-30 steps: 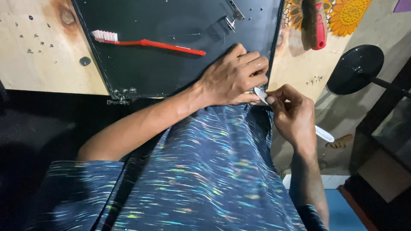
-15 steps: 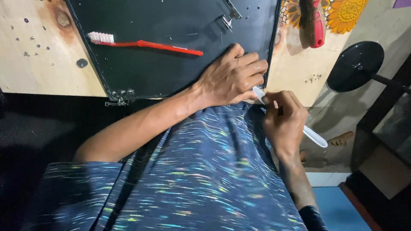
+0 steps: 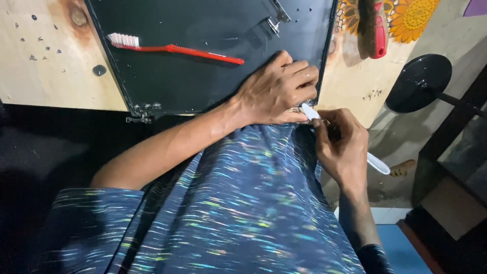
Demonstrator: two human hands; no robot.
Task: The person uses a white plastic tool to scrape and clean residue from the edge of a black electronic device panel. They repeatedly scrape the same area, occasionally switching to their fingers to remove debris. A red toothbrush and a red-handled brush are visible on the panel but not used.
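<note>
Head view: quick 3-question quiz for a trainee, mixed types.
1. True or false: the red toothbrush lies on the black panel.
2. Which of the hands grips the white tool? A) left hand B) right hand C) neither
3. Fill in: the left hand rests flat on the panel's lower ____ corner.

Key:
1. True; neither hand touches it.
2. B; the right hand holds it, tip at the panel's edge.
3. Right.
</note>
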